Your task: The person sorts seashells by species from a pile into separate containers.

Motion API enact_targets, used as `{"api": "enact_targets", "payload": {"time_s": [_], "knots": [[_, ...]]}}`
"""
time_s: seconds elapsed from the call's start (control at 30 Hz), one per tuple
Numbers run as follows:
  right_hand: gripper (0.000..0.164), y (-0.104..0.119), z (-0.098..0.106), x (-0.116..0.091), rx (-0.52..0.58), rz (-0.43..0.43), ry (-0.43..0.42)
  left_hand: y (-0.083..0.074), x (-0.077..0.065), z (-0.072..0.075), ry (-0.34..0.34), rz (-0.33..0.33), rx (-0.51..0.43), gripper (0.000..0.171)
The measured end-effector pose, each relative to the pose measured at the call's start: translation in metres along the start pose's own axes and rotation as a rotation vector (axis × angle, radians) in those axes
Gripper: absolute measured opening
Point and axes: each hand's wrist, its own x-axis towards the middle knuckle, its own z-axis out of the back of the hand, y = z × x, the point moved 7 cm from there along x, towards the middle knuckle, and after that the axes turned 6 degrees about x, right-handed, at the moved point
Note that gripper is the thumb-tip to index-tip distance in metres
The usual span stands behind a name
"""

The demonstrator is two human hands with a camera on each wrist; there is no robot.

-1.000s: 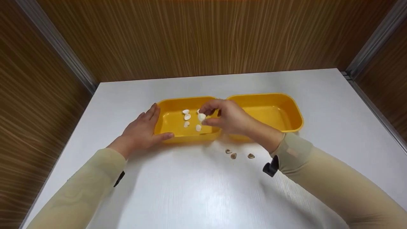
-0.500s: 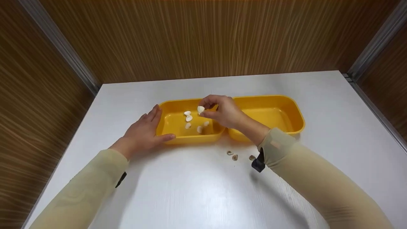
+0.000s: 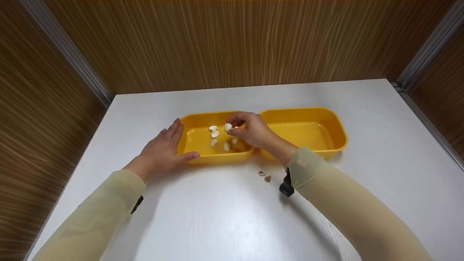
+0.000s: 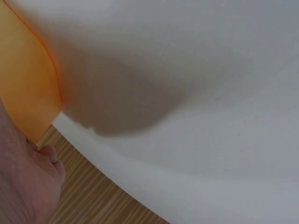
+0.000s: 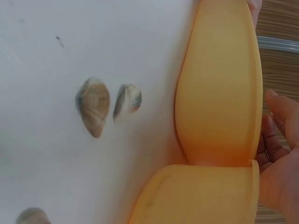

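Note:
My right hand (image 3: 252,128) is over the left yellow tray (image 3: 203,117), thumb and fingertips pinching a white seashell (image 3: 228,127). Several more white seashells (image 3: 215,134) lie on that tray's floor. With straight, spread fingers, my left hand (image 3: 159,150) rests against the tray's left end, its thumb along the front rim. The left wrist view catches only part of this hand (image 4: 32,182) beside the tray's wall (image 4: 28,70). In the right wrist view, the right hand (image 5: 282,154) shows beyond the tray wall (image 5: 219,84); the pinched shell is hidden there.
A second yellow tray (image 3: 304,130) adjoins on the right, with no shells visible inside. Brown seashells (image 3: 267,178) lie on the white table (image 3: 217,206) before the trays; the right wrist view shows them closer, one shell (image 5: 93,107) striped. A wood-grain panel (image 3: 232,43) rises behind.
The right hand lifted the white shell slightly, then lowered it a little; its forearm swung left, covering one brown shell in the head view. The left hand stayed on the tray.

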Motion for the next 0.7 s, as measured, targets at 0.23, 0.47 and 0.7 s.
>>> {"api": "enact_targets", "payload": {"time_s": [0.23, 0.47, 0.7], "knots": [[0.025, -0.0033, -0.0057, 0.0008, -0.051, 0.0, -0.001, 0.0022, 0.0013, -0.0003, 0.003, 0.004, 0.017, 0.128], [0.022, -0.0027, -0.0087, 0.0015, -0.091, 0.016, -0.002, 0.0014, 0.001, 0.0006, -0.011, -0.007, 0.027, 0.127], [0.027, -0.0026, -0.0082, 0.0011, -0.079, 0.009, -0.019, 0.0004, 0.0023, 0.0012, -0.017, -0.009, 0.026, 0.127]]}}
